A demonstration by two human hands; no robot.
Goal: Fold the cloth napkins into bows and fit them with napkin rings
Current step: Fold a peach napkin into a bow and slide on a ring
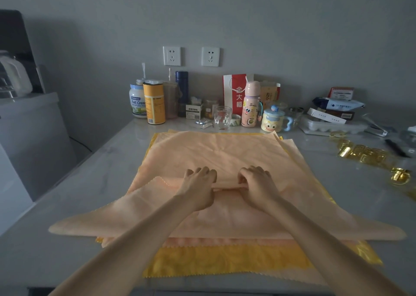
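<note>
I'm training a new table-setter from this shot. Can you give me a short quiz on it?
1. True or false: the left hand and the right hand both pinch a raised fold in the middle of the peach napkin.
2. Where do the gold napkin rings lie? A) on the napkin pile B) on the table, to the right of the pile C) in the left hand
3. Fill in: at the pile's near edge, a ___ napkin shows under the peach ones.
Key: 1 true; 2 B; 3 yellow.
</note>
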